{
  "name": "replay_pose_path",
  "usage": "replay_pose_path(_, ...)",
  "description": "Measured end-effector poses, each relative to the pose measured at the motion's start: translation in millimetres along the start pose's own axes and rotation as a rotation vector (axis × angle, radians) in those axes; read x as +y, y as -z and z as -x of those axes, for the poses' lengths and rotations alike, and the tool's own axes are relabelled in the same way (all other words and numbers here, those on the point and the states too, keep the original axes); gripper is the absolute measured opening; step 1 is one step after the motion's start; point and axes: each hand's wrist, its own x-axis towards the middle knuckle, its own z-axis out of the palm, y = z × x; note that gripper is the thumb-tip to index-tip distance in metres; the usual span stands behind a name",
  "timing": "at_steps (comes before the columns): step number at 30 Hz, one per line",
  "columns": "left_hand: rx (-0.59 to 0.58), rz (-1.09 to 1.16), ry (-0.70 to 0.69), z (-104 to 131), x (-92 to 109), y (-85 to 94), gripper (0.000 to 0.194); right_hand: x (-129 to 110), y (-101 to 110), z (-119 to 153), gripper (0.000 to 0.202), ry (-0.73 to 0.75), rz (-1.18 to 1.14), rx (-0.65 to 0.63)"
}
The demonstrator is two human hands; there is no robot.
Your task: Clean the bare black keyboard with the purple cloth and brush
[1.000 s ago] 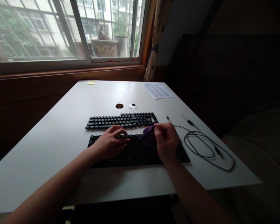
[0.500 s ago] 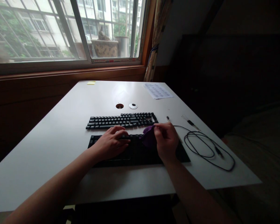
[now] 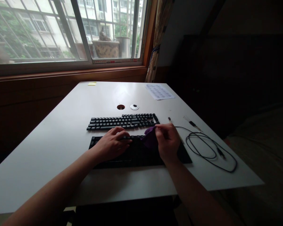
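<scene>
A black keyboard base [image 3: 143,158] lies near the front of the white desk. Behind it, black keycaps [image 3: 113,122] stand in rows like a keyboard layout. My left hand [image 3: 114,142] rests over the left-middle of the base, its fingers bent and close together at the top edge; whatever they grip is too small to make out. Over the base's right part, my right hand [image 3: 168,139] pinches a purple cloth [image 3: 151,138], which hangs to the left of the fingers.
A black cable [image 3: 200,133] lies coiled at the right, beside a small wire-ended tool [image 3: 192,123] and a thin brush [image 3: 169,119]. Printed paper [image 3: 159,91], a yellow note [image 3: 92,83], a desk hole [image 3: 121,107] and a round cover [image 3: 134,107] are farther back.
</scene>
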Motion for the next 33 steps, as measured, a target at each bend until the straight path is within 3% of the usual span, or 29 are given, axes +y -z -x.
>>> replay_pose_path(3,0.005,0.027,-0.018,1,-4,4.8,0.022,-1,0,0,0.007,-0.005,0.013,0.008)
replay_pose_path(10,-0.114,0.124,-0.019,4,-12,12.8,0.024,-1,1,-1,0.007,-0.004,0.008,-0.011)
replay_pose_path(22,-0.078,0.115,-0.055,8,-16,11.4,0.024,0,1,0,0.007,-0.011,0.007,-0.005)
replay_pose_path(33,-0.096,0.154,-0.001,6,-14,12.6,0.025,-1,1,0,0.006,-0.010,0.027,-0.014)
